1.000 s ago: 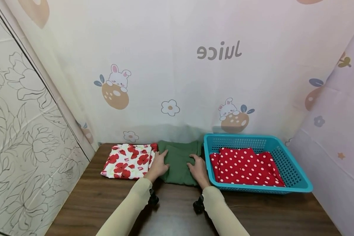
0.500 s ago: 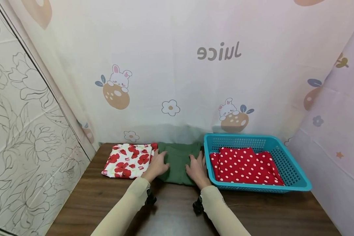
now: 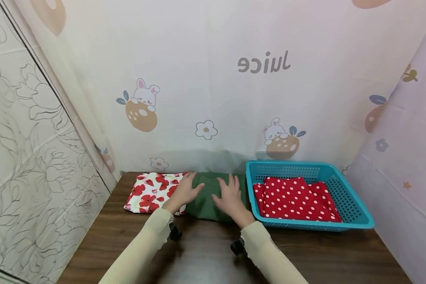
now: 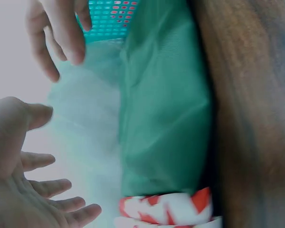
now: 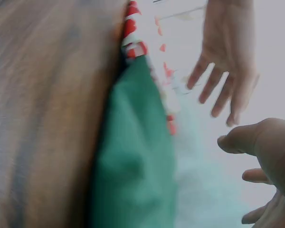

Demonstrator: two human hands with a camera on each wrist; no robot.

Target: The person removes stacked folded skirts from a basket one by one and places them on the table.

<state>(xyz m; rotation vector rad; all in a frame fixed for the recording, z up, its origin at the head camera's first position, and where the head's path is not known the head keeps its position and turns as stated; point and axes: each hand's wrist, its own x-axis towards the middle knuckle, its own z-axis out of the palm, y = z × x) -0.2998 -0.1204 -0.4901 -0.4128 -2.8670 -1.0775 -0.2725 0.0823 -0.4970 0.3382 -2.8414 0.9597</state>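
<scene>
A folded green cloth (image 3: 209, 201) lies on the table against the back curtain. Both hands are raised above it with spread fingers and nothing in them. My left hand (image 3: 184, 191) is over its left side, where it meets a folded white cloth with red flowers (image 3: 149, 193). Over the cloth's right part is my right hand (image 3: 230, 199). In the left wrist view, air shows between the left hand (image 4: 19, 175) and the green cloth (image 4: 166, 104). The right wrist view shows the right hand (image 5: 266, 161) likewise apart from the cloth (image 5: 133, 156).
A blue plastic basket (image 3: 355, 225) stands at the right, holding a folded red cloth with white dots (image 3: 294, 199). The dark wooden table (image 3: 206, 252) extends toward the front. A printed curtain (image 3: 206, 79) hangs right behind the cloths.
Both hands rested on the sides of the green cloth earlier; they have lifted off it. The left hand has shifted left, and the green cloth lies spread a little wider.
</scene>
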